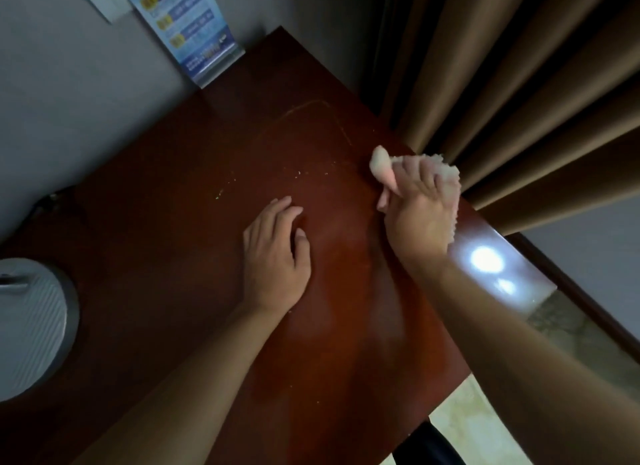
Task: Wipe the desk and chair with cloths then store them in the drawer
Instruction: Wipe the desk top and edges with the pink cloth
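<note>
Reddish-brown desk (194, 243) noted beside brown curtains (519, 94). We find the right hand (417, 218) gripping a pale cloth (381, 166) near the desk's curtain-side edge; left hand (275, 256) rests flat, fingers relaxed.

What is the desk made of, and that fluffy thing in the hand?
The desk looks like wood or wood veneer with a glossy reddish-brown finish: it mirrors a bright light. The cloth gripped by the right hand seems soft, pale microfibre or terry, judging by its nubbly edge.
</note>
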Motion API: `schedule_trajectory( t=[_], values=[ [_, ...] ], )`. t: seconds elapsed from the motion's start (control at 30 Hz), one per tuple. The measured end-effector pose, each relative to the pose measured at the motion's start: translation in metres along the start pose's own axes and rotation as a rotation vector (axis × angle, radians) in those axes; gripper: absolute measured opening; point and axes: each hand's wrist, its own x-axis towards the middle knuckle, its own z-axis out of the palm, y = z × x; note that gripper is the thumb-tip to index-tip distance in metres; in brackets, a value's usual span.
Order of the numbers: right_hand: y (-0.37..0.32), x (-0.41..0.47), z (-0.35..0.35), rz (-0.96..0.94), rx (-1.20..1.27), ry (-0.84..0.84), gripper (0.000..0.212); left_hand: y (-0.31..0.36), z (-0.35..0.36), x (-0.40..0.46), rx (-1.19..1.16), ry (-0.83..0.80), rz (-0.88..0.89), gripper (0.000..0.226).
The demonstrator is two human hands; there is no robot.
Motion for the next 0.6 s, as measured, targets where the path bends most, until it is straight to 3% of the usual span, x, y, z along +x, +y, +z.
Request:
schedule_trajectory(
  t=[0.17,0.27,0.33,0.43,0.5,0.6],
  values=[
    [-0.056,-0.073,0.020,-0.355,0.182,-0.061,0.043,-0.013,-0.001,0.001,0.006,-0.005,-0.043,0.034],
    [-0.062,-0.045,0.024,-0.458,0.087,-0.144,0.050,-0.020,0.002,-0.002,0.060,-0.031,-0.023,0.038],
    [-0.050,0.001,0.022,-0.382,-0.031,-0.147,0.053,-0.021,0.005,-0.001,0.069,-0.029,-0.037,0.039],
    [-0.012,0.053,0.009,-0.157,-0.064,-0.008,0.041,-0.021,0.007,0.000,0.081,-0.038,-0.044,0.039],
    [-0.001,0.057,0.000,-0.099,0.043,0.023,0.035,-0.021,0.007,0.000,0.080,-0.044,-0.050,0.040],
    [-0.025,0.016,0.002,-0.074,-0.071,-0.004,0.043,-0.018,0.004,-0.001,0.045,-0.031,-0.057,0.040]
  ],
)
